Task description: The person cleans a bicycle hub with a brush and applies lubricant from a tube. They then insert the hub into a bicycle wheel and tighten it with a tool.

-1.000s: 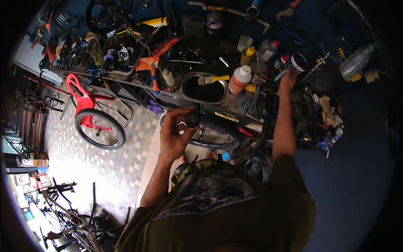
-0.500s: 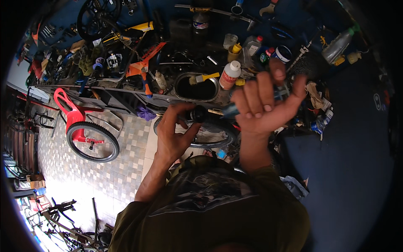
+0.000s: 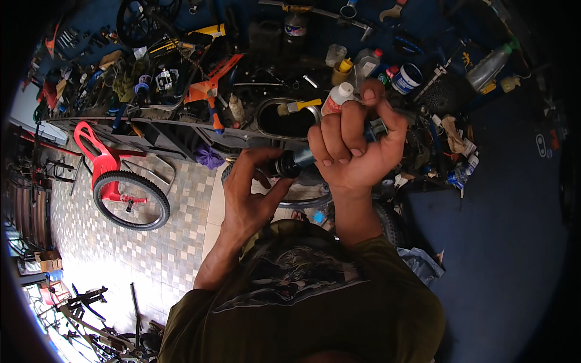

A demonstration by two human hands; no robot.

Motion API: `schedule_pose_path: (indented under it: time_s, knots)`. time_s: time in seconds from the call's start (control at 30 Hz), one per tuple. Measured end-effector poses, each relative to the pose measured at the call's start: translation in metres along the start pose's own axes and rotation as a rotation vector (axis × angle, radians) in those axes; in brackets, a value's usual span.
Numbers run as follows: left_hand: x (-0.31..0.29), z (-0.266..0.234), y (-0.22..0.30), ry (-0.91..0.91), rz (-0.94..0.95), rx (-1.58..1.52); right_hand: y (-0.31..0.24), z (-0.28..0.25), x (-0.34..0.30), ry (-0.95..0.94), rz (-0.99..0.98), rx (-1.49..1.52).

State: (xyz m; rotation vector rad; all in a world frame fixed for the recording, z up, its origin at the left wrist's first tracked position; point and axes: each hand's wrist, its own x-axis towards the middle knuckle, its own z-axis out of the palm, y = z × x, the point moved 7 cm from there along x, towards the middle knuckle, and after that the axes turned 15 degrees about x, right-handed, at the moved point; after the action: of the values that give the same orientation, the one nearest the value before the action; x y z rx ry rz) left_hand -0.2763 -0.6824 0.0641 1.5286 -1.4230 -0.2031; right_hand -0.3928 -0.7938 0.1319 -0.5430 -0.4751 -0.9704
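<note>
My left hand (image 3: 243, 196) grips a short, round black part (image 3: 283, 165) between thumb and fingers, in front of the bench. From my right hand (image 3: 357, 145), a bluish rod-like tool (image 3: 304, 158) sticks out toward the left, its end at the black part. The right fingers curl round this tool, and most of it is hidden in the palm. Whether its end enters the part or only touches it I cannot tell. Just behind the right hand stands a white bottle (image 3: 342, 94) with a reddish label, partly covered by the fingers.
A yellow-handled brush (image 3: 301, 106) lies across a dark metal basin (image 3: 260, 118) on the cluttered bench. An orange tool (image 3: 212, 85) lies left of it. Below my hands is a bicycle tyre (image 3: 305, 202). A red chair (image 3: 103, 158) and a wheel (image 3: 131, 200) stand at left.
My right hand has come left and a little down, bringing the bluish tool's end to the black part. The left hand has stayed nearly in place.
</note>
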Motion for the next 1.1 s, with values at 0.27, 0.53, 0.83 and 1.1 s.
schedule_pose_path:
  time_s: [0.27,0.53,0.83,1.1]
  knots:
    - [-0.001,-0.001,-0.003,-0.013,-0.017,0.018,0.006,-0.002,0.001,-0.003,-0.017,-0.035]
    - [-0.002,0.003,-0.006,0.006,-0.039,-0.052,-0.004,-0.008,0.006,-0.005,-0.055,-0.072]
    - [0.002,0.006,-0.004,0.043,-0.018,-0.040,-0.010,-0.008,0.009,-0.014,-0.049,-0.055]
    - [0.009,0.001,0.012,0.122,0.171,0.311,-0.004,-0.007,0.008,-0.013,0.072,-0.098]
